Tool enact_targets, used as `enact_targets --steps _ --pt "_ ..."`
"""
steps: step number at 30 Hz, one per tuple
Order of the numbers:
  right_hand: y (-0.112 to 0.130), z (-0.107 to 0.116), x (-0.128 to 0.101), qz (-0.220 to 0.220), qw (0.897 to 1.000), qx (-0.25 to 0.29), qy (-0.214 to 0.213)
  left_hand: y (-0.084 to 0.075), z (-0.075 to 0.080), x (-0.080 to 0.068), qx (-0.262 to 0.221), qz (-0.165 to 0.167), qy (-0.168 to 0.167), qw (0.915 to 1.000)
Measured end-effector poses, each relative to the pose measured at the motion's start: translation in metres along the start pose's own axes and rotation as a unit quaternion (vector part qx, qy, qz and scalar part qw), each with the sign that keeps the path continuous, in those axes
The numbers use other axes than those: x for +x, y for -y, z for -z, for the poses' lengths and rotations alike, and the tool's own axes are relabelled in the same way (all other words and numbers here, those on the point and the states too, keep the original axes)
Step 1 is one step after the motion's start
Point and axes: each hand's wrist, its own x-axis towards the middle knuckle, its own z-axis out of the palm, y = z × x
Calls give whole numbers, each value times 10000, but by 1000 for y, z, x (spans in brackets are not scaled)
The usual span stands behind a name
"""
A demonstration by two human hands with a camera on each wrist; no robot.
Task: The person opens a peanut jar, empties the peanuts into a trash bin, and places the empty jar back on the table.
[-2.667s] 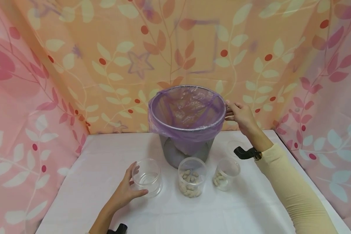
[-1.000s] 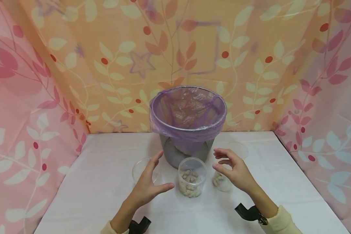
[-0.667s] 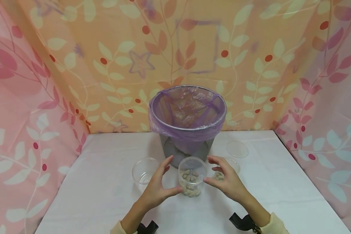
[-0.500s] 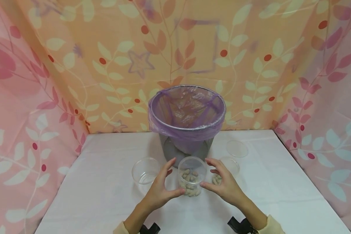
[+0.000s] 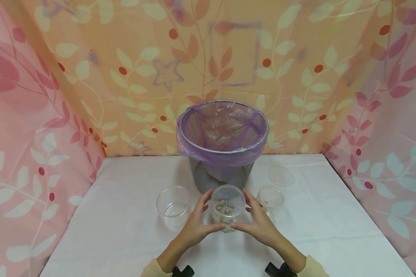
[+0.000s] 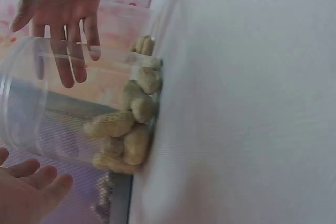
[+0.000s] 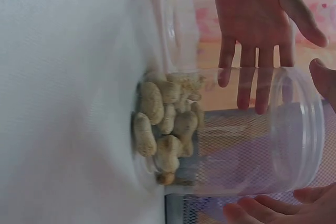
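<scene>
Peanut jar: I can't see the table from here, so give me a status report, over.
Left grip and right grip open around peanut jar, contact unclear. Upright on table, peanuts inside. Possible obstacles: bin close behind, smaller cup by right grip.

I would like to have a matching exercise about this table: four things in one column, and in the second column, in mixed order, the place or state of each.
Things:
1. Purple bag
2. Middle container
3. Left container
4. Clear disc

Places or states:
A. between the left hand and the right hand, peanuts inside
B. flat, behind the right container
C. folded over the rim of the mesh bin
D. nothing visible inside

Pairs: 1-C, 2-A, 3-D, 4-B
</scene>
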Motion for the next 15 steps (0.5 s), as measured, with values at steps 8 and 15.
enact_targets --steps 8,15 --pt "-12 -6 4 -376 9979 483 224 14 -6 4 -144 220 308 9992" --pt "-13 -8 10 -500 9966 606 261 17 -7 6 -194 272 379 9987"
